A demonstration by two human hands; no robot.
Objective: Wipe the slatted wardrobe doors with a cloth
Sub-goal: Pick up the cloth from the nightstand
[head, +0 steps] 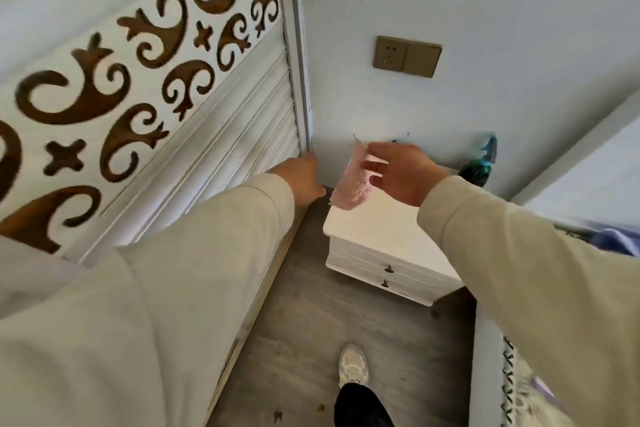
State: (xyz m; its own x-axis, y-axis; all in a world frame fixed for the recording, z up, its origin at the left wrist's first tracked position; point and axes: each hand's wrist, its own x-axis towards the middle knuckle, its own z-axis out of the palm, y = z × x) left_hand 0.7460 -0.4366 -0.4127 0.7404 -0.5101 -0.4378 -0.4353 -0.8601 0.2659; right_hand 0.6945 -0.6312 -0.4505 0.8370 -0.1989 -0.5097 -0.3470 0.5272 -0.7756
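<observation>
Mid-clean, the right hand [398,173] pinches a limp pink fluffy cloth [353,184] (light, best bunched) while the left hand [301,178], fingers loosely curled and empty, touches the white slatted wardrobe door [242,135].

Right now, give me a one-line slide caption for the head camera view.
Right hand pinches a pink cloth above the white nightstand; left hand reaches the slatted wardrobe door.

I see a grey wood-look floor [311,305] across the lower middle of the frame. A white nightstand [377,229] stands on it at centre right, against the wall. My white shoe [352,364] is planted at bottom centre, small brown specks [320,407] nearby.
</observation>
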